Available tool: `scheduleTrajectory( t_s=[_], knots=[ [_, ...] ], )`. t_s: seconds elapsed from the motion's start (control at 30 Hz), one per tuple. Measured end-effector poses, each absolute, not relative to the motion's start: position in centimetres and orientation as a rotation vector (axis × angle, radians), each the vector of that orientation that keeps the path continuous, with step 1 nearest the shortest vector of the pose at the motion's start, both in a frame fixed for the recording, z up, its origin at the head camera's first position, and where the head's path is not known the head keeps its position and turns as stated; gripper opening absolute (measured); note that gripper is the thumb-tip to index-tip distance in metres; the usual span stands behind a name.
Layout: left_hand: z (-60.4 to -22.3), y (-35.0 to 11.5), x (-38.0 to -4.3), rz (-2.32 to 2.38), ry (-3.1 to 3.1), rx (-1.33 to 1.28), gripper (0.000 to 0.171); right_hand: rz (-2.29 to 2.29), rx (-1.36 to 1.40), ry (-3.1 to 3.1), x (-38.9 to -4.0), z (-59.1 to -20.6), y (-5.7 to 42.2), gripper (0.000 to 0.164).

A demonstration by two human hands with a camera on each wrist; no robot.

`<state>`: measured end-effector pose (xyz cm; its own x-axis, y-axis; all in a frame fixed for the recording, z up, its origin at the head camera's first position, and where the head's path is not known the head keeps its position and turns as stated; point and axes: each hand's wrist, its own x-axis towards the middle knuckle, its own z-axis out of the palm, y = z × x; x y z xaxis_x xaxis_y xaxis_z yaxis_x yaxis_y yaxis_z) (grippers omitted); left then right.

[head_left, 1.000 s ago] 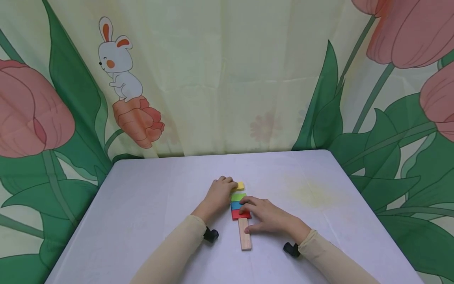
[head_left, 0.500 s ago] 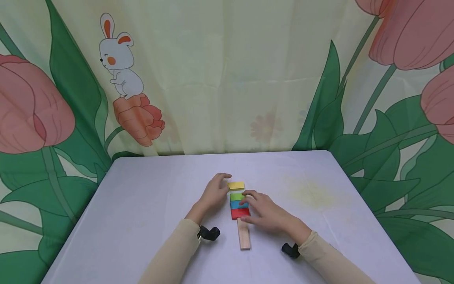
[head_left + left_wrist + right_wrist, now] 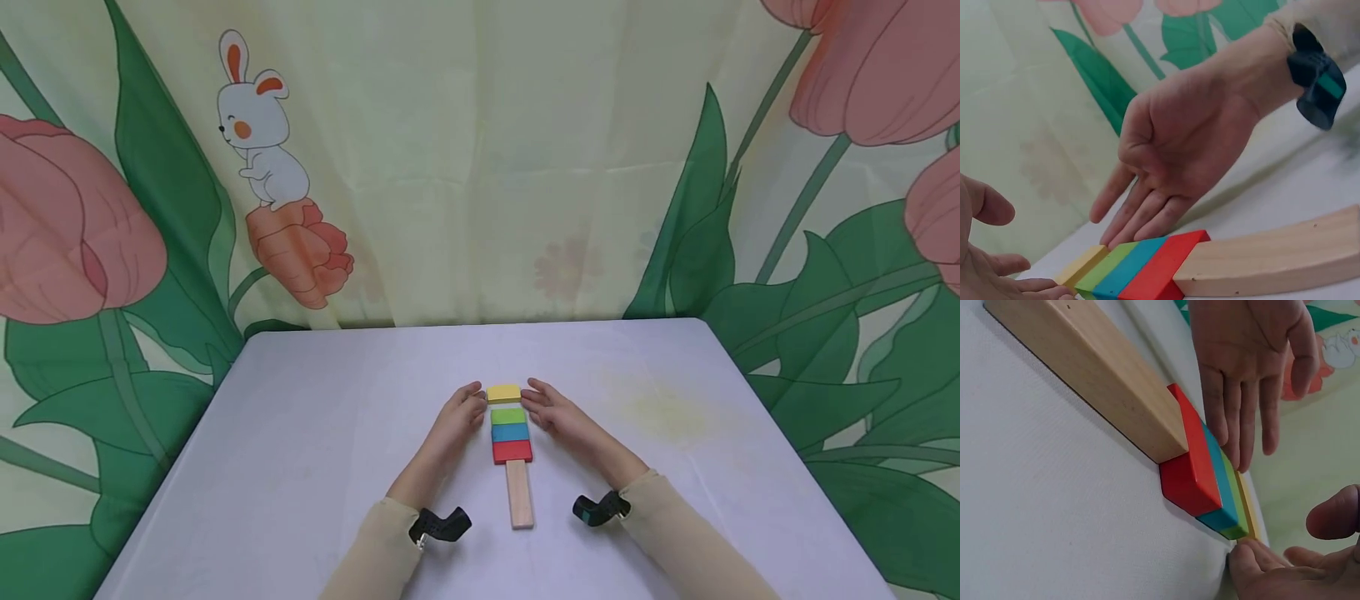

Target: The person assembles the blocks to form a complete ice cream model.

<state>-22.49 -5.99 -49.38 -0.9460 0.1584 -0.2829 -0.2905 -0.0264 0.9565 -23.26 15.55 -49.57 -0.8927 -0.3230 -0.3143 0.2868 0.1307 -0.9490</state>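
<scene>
On the white tabletop lies a row of wooden blocks. A plain wood block [image 3: 519, 493] points toward the person, and beyond it sit red [image 3: 512, 451], blue [image 3: 510, 432] and green [image 3: 508, 415] blocks side by side. A narrow gap parts the green one from the yellow block [image 3: 503, 393] at the far end. My left hand [image 3: 452, 423] is at the yellow block's left end, fingers extended. My right hand [image 3: 567, 423] mirrors it at the right end, its fingers fairly straight in the left wrist view. Whether fingertips touch the yellow block is hard to tell.
The white table [image 3: 337, 400] has rounded far corners. Behind it hangs a curtain [image 3: 435, 167] printed with tulips, leaves and a rabbit. A black wrist camera [image 3: 441, 525] is strapped to the left wrist, another black camera [image 3: 600, 508] to the right.
My right hand has moved from over the red and blue blocks to the yellow block's right end. My left hand let go of the yellow block and now lies beside its left end.
</scene>
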Motion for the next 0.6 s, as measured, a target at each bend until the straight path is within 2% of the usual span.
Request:
scheduleTrajectory(
  t_s=[0.6],
  knots=[
    [-50.12, -6.24, -21.66, 2.064, 1.887, -0.098, 0.056, -1.863, -0.04, 1.888, -22.5, -49.94, 15.8, 0.077]
  ],
)
